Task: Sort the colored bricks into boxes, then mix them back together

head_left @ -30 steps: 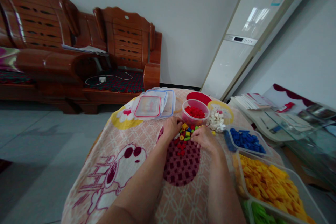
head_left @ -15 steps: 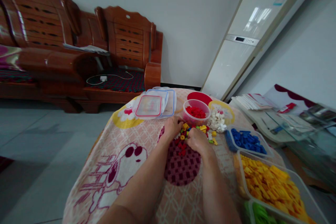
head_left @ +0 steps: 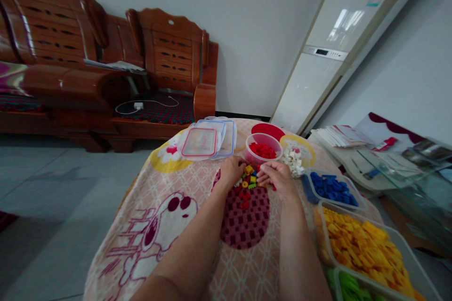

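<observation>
A small pile of mixed toy building bricks (head_left: 250, 179), in yellow, red, green, blue and white, lies on the cloth between my hands. At its left edge is my left hand (head_left: 231, 171), fingers curled inward and tips against the bricks; whatever they hold is hidden. On the right side of the pile, my right hand (head_left: 278, 179) has its fingers bent together over some bricks, and what is between them is too small to make out. Just behind the pile stands a round clear tub (head_left: 264, 160) with red bricks (head_left: 263, 150) in it.
White bricks (head_left: 292, 162) are heaped right of the tub. Along the right edge sit boxes of blue bricks (head_left: 334, 189), yellow bricks (head_left: 363, 249) and green bricks (head_left: 353, 288). Stacked clear lids (head_left: 200, 142) and a red lid (head_left: 267, 130) lie at the back of the cloth-covered table (head_left: 169, 174).
My right hand has shifted to the right and its fingers have straightened somewhat, uncovering green and yellow bricks in the pile. My left hand stays in place.
</observation>
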Demonstrator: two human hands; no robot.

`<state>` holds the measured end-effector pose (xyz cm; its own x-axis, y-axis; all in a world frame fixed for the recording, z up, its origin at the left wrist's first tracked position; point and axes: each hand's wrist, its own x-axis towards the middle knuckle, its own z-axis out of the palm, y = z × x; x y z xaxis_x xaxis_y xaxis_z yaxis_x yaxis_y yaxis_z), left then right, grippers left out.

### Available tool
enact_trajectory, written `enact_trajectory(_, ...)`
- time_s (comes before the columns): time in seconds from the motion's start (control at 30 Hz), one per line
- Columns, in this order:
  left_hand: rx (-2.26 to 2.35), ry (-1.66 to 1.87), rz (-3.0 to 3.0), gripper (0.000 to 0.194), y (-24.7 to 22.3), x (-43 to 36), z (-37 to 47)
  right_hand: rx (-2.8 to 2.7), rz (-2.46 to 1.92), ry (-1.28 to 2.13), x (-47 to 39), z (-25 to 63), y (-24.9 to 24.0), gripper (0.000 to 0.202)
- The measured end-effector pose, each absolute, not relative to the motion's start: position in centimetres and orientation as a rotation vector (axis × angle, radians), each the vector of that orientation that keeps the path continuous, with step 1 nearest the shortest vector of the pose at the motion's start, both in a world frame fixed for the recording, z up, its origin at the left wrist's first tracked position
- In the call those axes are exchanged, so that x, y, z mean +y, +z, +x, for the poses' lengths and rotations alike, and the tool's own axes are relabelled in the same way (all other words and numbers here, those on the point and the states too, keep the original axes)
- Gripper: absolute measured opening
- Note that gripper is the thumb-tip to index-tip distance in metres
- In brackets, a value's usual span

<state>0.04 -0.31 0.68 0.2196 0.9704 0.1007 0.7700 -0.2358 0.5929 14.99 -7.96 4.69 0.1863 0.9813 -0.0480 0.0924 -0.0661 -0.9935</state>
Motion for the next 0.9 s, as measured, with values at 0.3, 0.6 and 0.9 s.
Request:
enact_trajectory(0.3, 1.603, 0.639, 2.081, 0.027, 0.7, -0.3, 0.0, -0.728, -1.287, 0.757, -7.0, 16.8, 3.8, 0.036)
enact_trajectory(0.6, 1.592, 0.642, 2.069, 0.028, 0.7, -0.3, 0.0, -1.118, -1.926, 0.584, -8.1, 19.0, 3.8, 0.03)
enact_trajectory(0.9, 1.605, 0.628, 2.078, 0.027, 1.0, -0.5, 0.0, -1.531, -2.393, -0.029, -8.7, 17.8, 5.4, 0.031)
